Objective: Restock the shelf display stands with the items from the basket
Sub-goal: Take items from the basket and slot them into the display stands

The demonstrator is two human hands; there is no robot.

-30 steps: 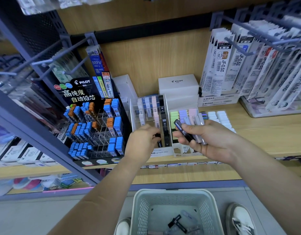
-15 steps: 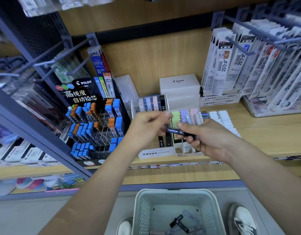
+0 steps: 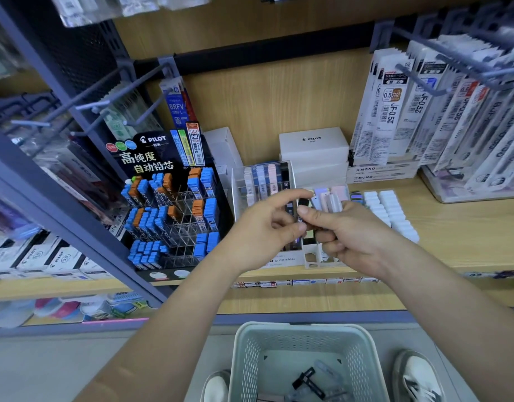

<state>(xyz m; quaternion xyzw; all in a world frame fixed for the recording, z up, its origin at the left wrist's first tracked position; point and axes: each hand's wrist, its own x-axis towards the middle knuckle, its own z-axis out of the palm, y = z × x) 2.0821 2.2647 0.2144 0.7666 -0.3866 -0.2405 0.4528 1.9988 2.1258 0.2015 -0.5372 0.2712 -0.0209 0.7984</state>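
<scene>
My left hand [image 3: 269,224] and my right hand [image 3: 348,233] meet in front of the clear MONO lead-case stand [image 3: 264,181] on the wooden shelf. Both pinch a black lead case [image 3: 301,207] held upright between them. My right hand also holds several pastel lead cases [image 3: 327,200] fanned above its fingers. A pale green basket [image 3: 305,358] stands on the floor below, with a few dark and clear cases lying in its bottom.
A black Pilot stand [image 3: 169,210] of blue and orange lead tubes sits left of the hands. White Pilot boxes [image 3: 313,149] and white erasers [image 3: 389,210] lie behind and right. Hanging refill packs [image 3: 441,117] fill the upper right. Metal hooks [image 3: 84,103] jut out at left. My shoes flank the basket.
My left hand rose from the stand's front to my right hand and now grips the black lead case together with it; the case turned from lying sideways to upright.
</scene>
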